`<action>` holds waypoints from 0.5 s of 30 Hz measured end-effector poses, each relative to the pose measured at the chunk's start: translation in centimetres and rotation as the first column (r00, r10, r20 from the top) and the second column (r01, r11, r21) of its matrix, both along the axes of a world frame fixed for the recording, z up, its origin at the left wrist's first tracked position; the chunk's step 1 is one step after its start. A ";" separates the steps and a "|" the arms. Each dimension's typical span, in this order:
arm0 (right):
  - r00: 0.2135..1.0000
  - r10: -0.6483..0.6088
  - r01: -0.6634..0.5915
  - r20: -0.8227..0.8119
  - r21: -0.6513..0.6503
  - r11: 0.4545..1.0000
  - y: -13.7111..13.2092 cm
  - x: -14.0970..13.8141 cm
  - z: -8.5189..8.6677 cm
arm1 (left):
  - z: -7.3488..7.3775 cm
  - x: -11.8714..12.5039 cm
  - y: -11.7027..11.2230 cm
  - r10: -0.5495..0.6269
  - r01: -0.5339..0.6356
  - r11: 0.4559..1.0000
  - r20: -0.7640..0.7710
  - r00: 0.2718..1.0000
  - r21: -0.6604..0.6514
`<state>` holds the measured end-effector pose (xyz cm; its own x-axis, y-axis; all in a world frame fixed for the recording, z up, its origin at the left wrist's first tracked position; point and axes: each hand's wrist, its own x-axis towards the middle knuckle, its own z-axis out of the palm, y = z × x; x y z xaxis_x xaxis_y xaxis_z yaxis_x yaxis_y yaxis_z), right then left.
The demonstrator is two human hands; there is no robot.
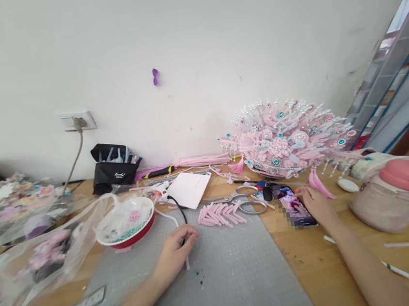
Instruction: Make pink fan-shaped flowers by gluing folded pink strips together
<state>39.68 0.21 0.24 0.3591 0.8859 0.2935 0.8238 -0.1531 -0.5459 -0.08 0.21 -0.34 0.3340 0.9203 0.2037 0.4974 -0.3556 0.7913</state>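
Note:
My left hand (178, 248) rests on the grey mat (239, 276), fingers curled around a thin white strip (187, 263), whose end shows below the thumb. A black cord (178, 205) runs down to the same hand and partly under it. At the right, my right hand (314, 202) touches the lit screen of a phone (295, 207) with outstretched fingers and grips nothing. Between the hands lie several short pink fuzzy pieces (220, 213), next to grey-handled scissors (253, 207). Part of the phone picture is blurred out.
A red-rimmed bowl of beads (129, 240) stands left, beside clear plastic bags (73, 264). Behind are a black pouch (115, 174), white paper (190, 189) and a white glue gun (162, 190). A large pink beaded headdress (279, 140) and a pink-lidded jar (388, 202) stand right.

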 end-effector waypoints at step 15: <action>0.952 0.168 -0.218 0.257 0.182 0.959 0.0 -4.8 0.0 | -0.1 0.9 -0.2 0.000 0.003 1.000 -0.104 0.995 0.027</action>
